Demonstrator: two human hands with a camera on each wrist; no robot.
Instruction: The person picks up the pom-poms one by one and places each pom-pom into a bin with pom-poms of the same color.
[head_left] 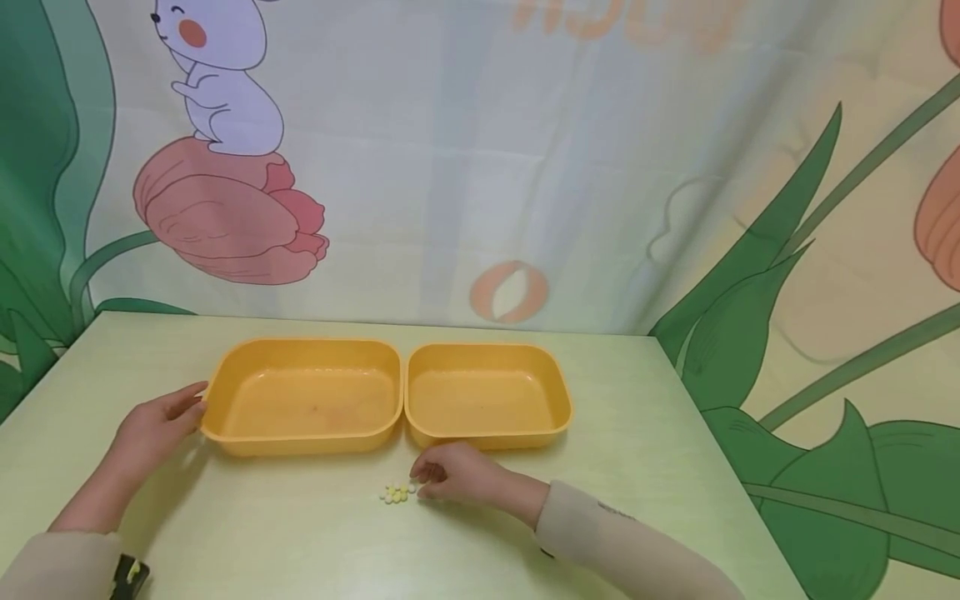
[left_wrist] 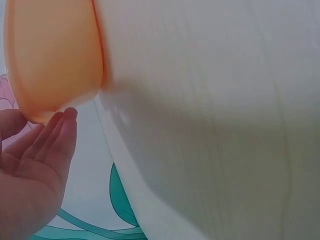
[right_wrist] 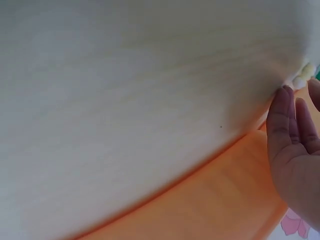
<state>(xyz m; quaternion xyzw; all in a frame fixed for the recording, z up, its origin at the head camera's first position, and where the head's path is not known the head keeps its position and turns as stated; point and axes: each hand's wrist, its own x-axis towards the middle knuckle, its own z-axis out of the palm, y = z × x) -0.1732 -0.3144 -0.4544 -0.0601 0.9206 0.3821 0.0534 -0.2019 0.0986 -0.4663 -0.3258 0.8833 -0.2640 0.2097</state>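
Two empty orange-yellow plastic trays stand side by side, a larger left tray point(head_left: 311, 404) and a smaller right tray point(head_left: 487, 402). My left hand point(head_left: 153, 429) reaches to the left tray's outer end. In the left wrist view its fingers point(left_wrist: 62, 135) are fairly straight and meet that end near the rim. In front of the trays lies a small cluster of white and pale yellow bead-like pieces point(head_left: 395, 493). My right hand point(head_left: 461, 475) is just right of them, fingers loosely bent, thumb apart, nothing visibly held. In the right wrist view, several pieces point(right_wrist: 304, 77) show beyond the fingertips.
The pale green table point(head_left: 645, 517) carries both trays. A printed cloth backdrop point(head_left: 420, 167) hangs behind the table's far edge and along its right side. A dark strap end point(head_left: 129, 577) shows at the left sleeve.
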